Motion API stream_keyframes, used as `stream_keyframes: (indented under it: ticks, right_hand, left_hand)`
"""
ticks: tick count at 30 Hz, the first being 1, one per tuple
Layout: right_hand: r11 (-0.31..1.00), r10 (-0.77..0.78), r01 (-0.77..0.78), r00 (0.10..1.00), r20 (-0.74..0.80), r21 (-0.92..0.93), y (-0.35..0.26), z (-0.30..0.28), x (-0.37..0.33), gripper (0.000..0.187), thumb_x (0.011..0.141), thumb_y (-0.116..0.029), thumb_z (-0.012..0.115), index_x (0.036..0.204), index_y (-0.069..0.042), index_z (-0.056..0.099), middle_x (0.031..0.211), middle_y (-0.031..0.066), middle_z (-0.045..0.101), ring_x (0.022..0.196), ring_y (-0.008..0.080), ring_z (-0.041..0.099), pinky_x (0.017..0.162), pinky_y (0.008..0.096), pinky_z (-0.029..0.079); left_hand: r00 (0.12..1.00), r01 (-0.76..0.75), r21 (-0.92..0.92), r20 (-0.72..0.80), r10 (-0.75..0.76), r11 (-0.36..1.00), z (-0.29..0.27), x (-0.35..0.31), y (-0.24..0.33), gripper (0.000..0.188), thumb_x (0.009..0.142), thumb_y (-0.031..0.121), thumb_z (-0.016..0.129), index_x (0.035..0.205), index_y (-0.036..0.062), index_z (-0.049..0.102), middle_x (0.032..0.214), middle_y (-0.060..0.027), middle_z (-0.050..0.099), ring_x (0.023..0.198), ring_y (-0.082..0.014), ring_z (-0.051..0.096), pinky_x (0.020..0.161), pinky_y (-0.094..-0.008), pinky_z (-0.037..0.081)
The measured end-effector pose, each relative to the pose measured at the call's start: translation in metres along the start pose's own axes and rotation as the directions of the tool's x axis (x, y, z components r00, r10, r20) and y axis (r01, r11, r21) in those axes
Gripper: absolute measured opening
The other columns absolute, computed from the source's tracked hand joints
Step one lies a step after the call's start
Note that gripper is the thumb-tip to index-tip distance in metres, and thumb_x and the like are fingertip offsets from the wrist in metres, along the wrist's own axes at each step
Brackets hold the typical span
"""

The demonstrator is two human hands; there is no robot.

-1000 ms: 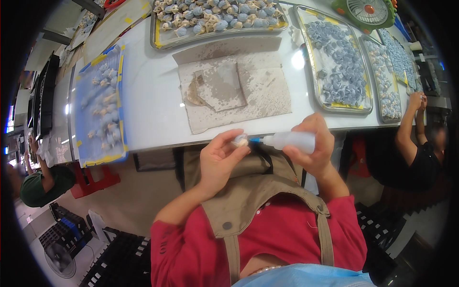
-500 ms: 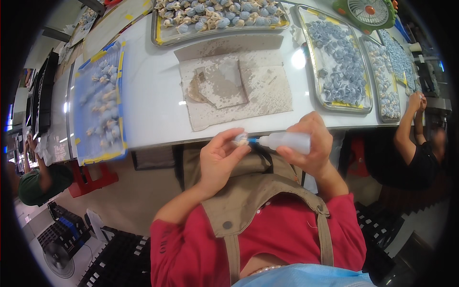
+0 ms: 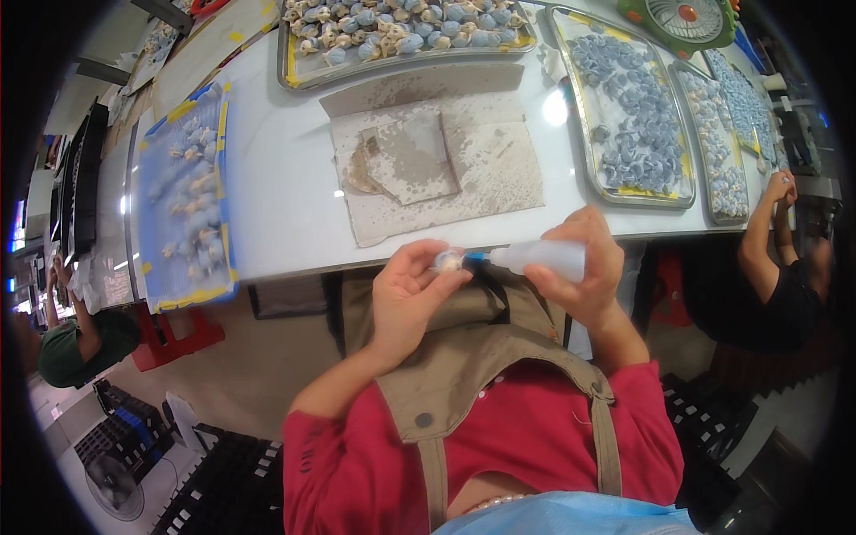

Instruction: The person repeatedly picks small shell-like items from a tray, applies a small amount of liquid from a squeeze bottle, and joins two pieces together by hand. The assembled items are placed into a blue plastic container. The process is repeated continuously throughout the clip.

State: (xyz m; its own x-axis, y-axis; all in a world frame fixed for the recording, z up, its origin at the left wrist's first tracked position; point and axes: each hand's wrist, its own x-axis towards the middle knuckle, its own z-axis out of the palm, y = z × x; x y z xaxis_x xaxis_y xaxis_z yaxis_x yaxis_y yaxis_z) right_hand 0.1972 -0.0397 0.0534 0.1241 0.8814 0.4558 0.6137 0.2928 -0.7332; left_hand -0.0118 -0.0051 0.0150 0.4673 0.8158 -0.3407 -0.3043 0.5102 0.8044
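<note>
My left hand (image 3: pixel 410 287) pinches a small blue-and-cream figurine piece (image 3: pixel 448 260) between thumb and fingers, just off the table's front edge. My right hand (image 3: pixel 584 272) is wrapped round a white squeeze bottle (image 3: pixel 546 259), lying sideways in the grip. The bottle's blue nozzle tip (image 3: pixel 476 256) points left and sits right by the piece; whether it touches is too small to tell. Beyond both hands, a stained cardboard sheet (image 3: pixel 490 192) with a smaller piece of card on it lies on the white table (image 3: pixel 276 205).
A metal tray (image 3: pixel 401 61) of blue-and-cream pieces stands at the back. At right are a tray (image 3: pixel 584 134) of blue cup-like parts, a narrower tray (image 3: pixel 719 152) and a green fan (image 3: pixel 682 20). A blue-lined tray (image 3: pixel 160 259) lies left. Co-workers sit at both sides.
The bottle and my right hand have shifted very slightly to the right. The piece in my left hand has turned a little. The view has moved slightly.
</note>
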Motion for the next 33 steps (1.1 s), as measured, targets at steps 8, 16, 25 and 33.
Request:
stream_keyframes:
  ticks: [8, 16, 25, 33]
  right_hand:
    - [1.000, -0.021, 0.021, 1.000, 0.010, 0.001, 0.000, 0.002, 0.002, 0.031, 0.058, -0.015, 0.081, 0.077, -0.004, 0.059, 0.066, 0.0048, 0.056, 0.059, 0.0200, 0.047, 0.051, 0.0289, 0.039]
    - [0.999, 0.018, -0.019, 0.999, 0.030, 0.027, 0.004, 0.004, 0.001, 0.031, 0.060, -0.014, 0.080, 0.078, -0.003, 0.059, 0.068, 0.0062, 0.056, 0.058, 0.0193, 0.047, 0.052, 0.0278, 0.039]
    - [0.876, 0.421, -0.394, 0.906, -0.040, 0.279, 0.042, 0.031, 0.019, 0.023, 0.080, -0.012, 0.066, 0.097, -0.001, 0.054, 0.081, 0.0065, 0.061, 0.077, 0.0106, 0.055, 0.068, 0.0249, 0.045]
    - [0.979, 0.070, -0.089, 0.992, -0.108, -0.182, 0.080, 0.047, 0.050, 0.015, 0.080, -0.017, 0.063, 0.088, -0.004, 0.064, 0.084, 0.0123, 0.064, 0.080, 0.0287, 0.058, 0.073, 0.0355, 0.044]
  left_hand:
    - [1.000, 0.015, 0.010, -0.005, -0.015, 1.000, 0.000, 0.000, 0.000, 0.033, 0.084, 0.001, 0.060, 0.113, -0.0016, 0.047, 0.106, -0.0131, 0.059, 0.089, -0.0182, 0.061, 0.077, -0.0263, 0.049]
    - [0.999, 0.029, -0.003, -0.020, -0.029, 1.000, -0.002, 0.000, 0.001, 0.033, 0.085, 0.004, 0.060, 0.114, -0.0004, 0.047, 0.107, -0.0132, 0.059, 0.088, -0.0177, 0.061, 0.075, -0.0250, 0.049]
    - [0.992, 0.120, -0.136, -0.016, -0.123, 0.983, -0.010, 0.005, 0.001, 0.032, 0.085, 0.006, 0.060, 0.114, 0.0024, 0.047, 0.110, -0.0169, 0.058, 0.086, -0.0170, 0.061, 0.071, -0.0222, 0.049]
    - [0.979, 0.099, -0.188, 0.192, -0.062, 0.977, -0.017, 0.008, 0.008, 0.035, 0.083, 0.006, 0.062, 0.115, 0.0029, 0.047, 0.113, -0.0168, 0.058, 0.088, -0.0196, 0.061, 0.075, -0.0261, 0.050]
